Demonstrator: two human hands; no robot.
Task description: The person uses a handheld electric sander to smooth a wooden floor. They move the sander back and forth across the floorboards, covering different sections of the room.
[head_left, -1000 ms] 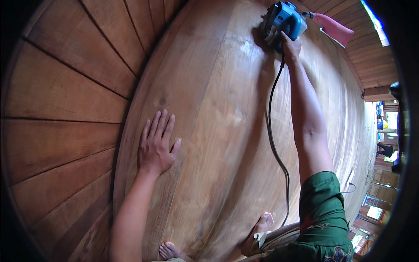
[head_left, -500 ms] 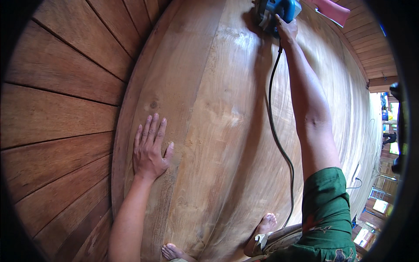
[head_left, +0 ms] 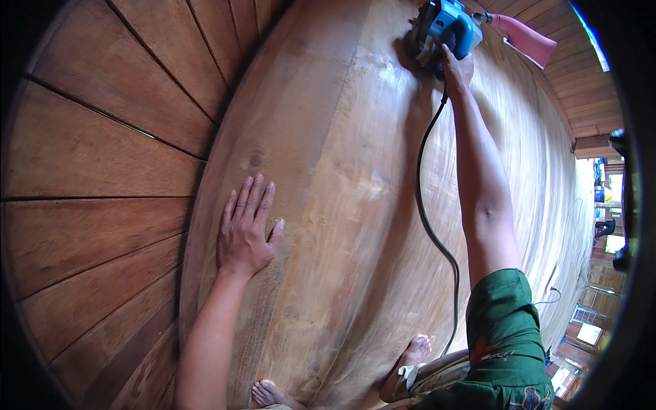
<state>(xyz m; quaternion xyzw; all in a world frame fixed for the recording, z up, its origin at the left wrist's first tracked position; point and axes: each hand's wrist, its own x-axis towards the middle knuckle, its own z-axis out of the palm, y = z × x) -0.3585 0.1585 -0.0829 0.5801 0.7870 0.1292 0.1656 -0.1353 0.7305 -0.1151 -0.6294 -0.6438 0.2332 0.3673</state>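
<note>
My left hand (head_left: pixel 247 236) lies flat on the broad wooden panel (head_left: pixel 328 239), fingers stretched out, near its left edge and just below a dark knot. Far out at the top, my right hand (head_left: pixel 459 72) is wrapped round the rear handle of a blue belt sander (head_left: pixel 447 27), which rests on the wood; its underside is hidden. A pink dust bag (head_left: pixel 529 39) sticks out from the sander's right side. From the handle, a black power cord (head_left: pixel 425 212) trails back across the panel toward my feet.
My bare feet (head_left: pixel 415 350) stand on the panel at the bottom. Dark plank flooring (head_left: pixel 102 160) with gaps lies beyond the left edge, and more planks (head_left: pixel 588 89) show at upper right. Thin cables (head_left: pixel 552 295) and background clutter appear at the right.
The view has shifted a little. The sander and my right hand sit slightly nearer to me, with more of the dust bag showing. My left hand stays at the same spot by the knot.
</note>
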